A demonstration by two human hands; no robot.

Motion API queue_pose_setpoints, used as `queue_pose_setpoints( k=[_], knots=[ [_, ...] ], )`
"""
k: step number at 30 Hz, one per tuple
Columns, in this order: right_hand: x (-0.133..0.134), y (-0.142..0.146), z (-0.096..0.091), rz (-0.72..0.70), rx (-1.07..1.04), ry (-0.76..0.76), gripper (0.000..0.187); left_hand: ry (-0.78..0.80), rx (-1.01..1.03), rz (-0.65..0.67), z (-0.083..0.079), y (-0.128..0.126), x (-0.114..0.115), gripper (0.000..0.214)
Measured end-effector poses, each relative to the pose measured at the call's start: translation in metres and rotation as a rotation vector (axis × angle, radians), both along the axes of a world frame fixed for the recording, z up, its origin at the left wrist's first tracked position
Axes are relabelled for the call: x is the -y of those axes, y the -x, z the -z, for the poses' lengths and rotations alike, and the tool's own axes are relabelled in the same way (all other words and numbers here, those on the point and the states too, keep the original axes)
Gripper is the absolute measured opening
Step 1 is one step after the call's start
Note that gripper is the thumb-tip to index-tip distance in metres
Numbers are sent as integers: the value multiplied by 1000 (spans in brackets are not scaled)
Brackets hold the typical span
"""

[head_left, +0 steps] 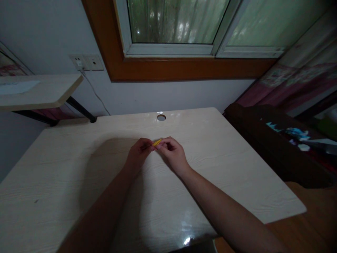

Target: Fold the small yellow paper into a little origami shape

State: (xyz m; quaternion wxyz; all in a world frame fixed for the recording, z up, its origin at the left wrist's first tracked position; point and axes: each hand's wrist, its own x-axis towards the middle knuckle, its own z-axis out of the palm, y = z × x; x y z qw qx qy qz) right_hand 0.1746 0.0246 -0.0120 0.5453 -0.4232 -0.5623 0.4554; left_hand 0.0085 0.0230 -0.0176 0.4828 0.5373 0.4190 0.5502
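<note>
A small yellow object [157,142], thin and pointed, is pinched between both my hands over the middle of a pale wooden desk [65,168]. My left hand [139,153] has its fingers curled and closed on the object's left end. My right hand [172,153] is closed too, its fingertips gripping the right end. Both hands meet fingertip to fingertip just above the desk top. Most of the yellow object is hidden by my fingers, and I cannot make out what it is.
A round cable hole [161,117] sits near the desk's far edge. A raised shelf [39,92] stands at the left with a wall socket [86,62] behind. A window [184,28] is above. A dark wooden bed frame [276,147] runs along the right.
</note>
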Motion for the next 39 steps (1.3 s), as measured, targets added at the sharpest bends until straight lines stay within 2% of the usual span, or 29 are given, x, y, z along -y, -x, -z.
queue_pose_setpoints(
  k=[8, 15, 22, 26, 33, 39],
  knots=[
    [3, 0, -8, 31, 103, -132, 10, -42, -50, -10, 3, 1, -1, 20],
    [7, -3, -17, 61, 201, -277, 6, -104, -67, 9, -5, 0, 5, 16],
    [5, -7, -17, 33, 278, -453, 3, -298, -161, 9, -9, 3, 6, 8],
    [5, -10, -13, 0, 307, -543, 9, -353, -135, 49, -11, 4, 9, 9],
    [6, -9, -14, 2, 308, -573, 14, -412, -108, 75, -16, 6, 12, 9],
    [6, -10, -13, -15, 311, -560, 15, -366, -55, 65, -10, 4, 10, 8]
  ],
)
